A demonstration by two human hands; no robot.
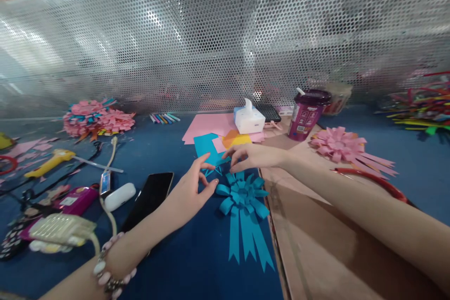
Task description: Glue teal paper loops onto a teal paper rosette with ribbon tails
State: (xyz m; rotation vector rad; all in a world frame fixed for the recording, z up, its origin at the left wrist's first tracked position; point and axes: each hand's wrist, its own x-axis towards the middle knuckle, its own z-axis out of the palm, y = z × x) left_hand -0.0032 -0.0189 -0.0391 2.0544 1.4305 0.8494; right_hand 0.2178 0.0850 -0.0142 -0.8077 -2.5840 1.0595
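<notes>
My left hand hovers left of a blue paper rosette, its fingers curved and apart with nothing between them. My right hand reaches in just above the rosette, palm down with bent, separated fingers; I see nothing in it. Looped petals and several notched tails make up the blue paper rosette, which lies on the blue tabletop. Small blue paper scraps lie between my two hands. Just beyond them are a blue paper sheet and orange and yellow paper pieces.
Left are a black phone, white case, yellow glue gun and cables. Behind stand a tissue box and purple cup. Right lie a pink rosette and red-handled tool on cardboard. Perforated metal backs the table.
</notes>
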